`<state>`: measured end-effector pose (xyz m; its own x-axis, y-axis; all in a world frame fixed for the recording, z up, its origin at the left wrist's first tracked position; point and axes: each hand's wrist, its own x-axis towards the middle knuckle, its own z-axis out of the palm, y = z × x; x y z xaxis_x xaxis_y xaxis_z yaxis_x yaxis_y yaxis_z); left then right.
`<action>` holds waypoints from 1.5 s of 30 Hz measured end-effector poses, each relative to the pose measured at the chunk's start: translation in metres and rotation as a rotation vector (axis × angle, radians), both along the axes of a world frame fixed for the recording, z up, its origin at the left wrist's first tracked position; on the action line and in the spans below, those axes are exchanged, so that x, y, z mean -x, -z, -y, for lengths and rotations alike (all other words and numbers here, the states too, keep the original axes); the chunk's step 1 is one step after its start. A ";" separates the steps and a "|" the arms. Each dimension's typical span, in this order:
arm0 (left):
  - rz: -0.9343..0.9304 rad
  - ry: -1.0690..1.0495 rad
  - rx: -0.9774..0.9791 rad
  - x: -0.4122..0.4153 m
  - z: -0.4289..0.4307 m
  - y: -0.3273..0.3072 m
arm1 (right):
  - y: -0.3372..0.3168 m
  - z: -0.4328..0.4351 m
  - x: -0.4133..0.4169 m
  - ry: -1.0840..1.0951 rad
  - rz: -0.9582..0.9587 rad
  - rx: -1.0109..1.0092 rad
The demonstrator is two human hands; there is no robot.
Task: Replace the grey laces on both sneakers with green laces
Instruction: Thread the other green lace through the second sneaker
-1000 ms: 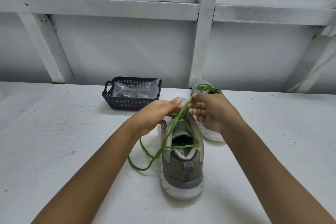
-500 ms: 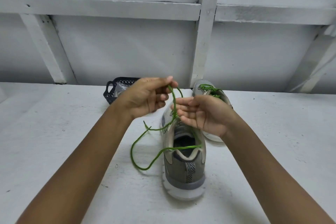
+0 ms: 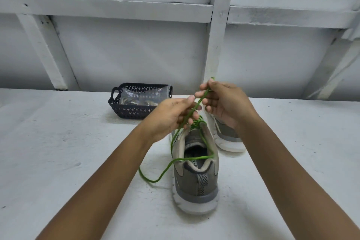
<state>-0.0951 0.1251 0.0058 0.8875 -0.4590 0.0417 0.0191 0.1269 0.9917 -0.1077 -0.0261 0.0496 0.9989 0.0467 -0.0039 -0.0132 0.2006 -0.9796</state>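
Lace is limp, light, a bit slick, so I'd grip near the tip and keep it taut. Right hand pinches the top end. Left hand curls round it lower down, above the near sneaker. Slack loops on the table.

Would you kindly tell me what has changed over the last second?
The right hand rose, now pinching the green lace near its end; the left hand grips the same strand lower, drawing it taut between them. The near sneaker, far sneaker, basket and slack loop stayed put.
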 end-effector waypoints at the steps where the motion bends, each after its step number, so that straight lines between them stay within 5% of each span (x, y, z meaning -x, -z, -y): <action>1: 0.005 0.013 0.015 0.001 -0.002 0.003 | -0.001 0.002 -0.004 0.032 -0.007 -0.023; 12: -0.003 0.107 -0.206 0.000 -0.054 0.022 | -0.003 0.019 -0.043 0.254 0.022 -0.258; 17: -0.053 0.182 -0.249 -0.001 -0.064 0.019 | 0.001 0.013 -0.046 0.251 0.022 -0.213; 20: -0.077 0.156 -0.234 0.002 -0.064 0.021 | 0.003 0.010 -0.038 0.100 0.016 0.156; 24: -0.133 -0.051 -0.056 0.005 -0.051 0.025 | 0.011 0.003 -0.018 -0.063 0.119 1.227; 27: -0.175 -0.185 0.027 0.007 -0.037 0.031 | 0.026 -0.004 -0.004 0.041 0.304 1.480; 31: -0.196 -0.277 0.060 0.010 -0.022 0.036 | 0.038 -0.013 0.014 0.137 0.430 1.463; 34: -0.150 -0.327 0.031 0.012 -0.018 0.036 | 0.048 -0.016 0.020 0.049 0.322 1.520; 39: -0.088 -0.379 -0.014 0.014 -0.016 0.038 | 0.053 -0.015 0.018 -0.024 0.106 1.168; 45: -0.027 -0.400 -0.010 0.018 -0.014 0.040 | 0.059 -0.010 0.016 -0.066 0.151 0.923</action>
